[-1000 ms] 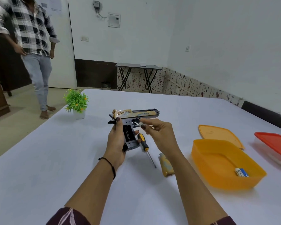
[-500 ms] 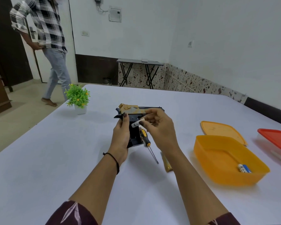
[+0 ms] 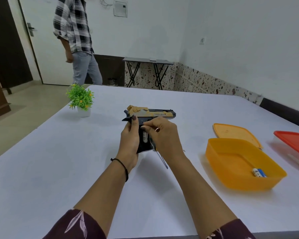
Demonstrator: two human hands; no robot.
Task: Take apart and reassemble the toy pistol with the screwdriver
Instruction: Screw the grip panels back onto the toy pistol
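Note:
The black and gold toy pistol (image 3: 155,114) is held upright above the white table (image 3: 59,169), muzzle pointing right. My left hand (image 3: 129,140) grips its black handle from the left. The handle's side is uncovered, and a small white battery (image 3: 144,138) sits inside it. My right hand (image 3: 164,137) covers the handle's right side, its thumb and forefinger pinching the battery's upper end. The screwdriver (image 3: 163,160) lies on the table behind my right hand; only its metal shaft shows.
An open orange box (image 3: 240,185) at the right holds two batteries (image 3: 259,173); its lid (image 3: 235,133) lies behind it. A red-lidded container (image 3: 293,140) stands at the far right. A small potted plant (image 3: 80,99) sits at the back left. A person (image 3: 76,40) walks beyond the table.
My right hand brought the white battery down from beside the trigger into the open handle. The person in the background walked right. The gold part on the table is now hidden by my arm.

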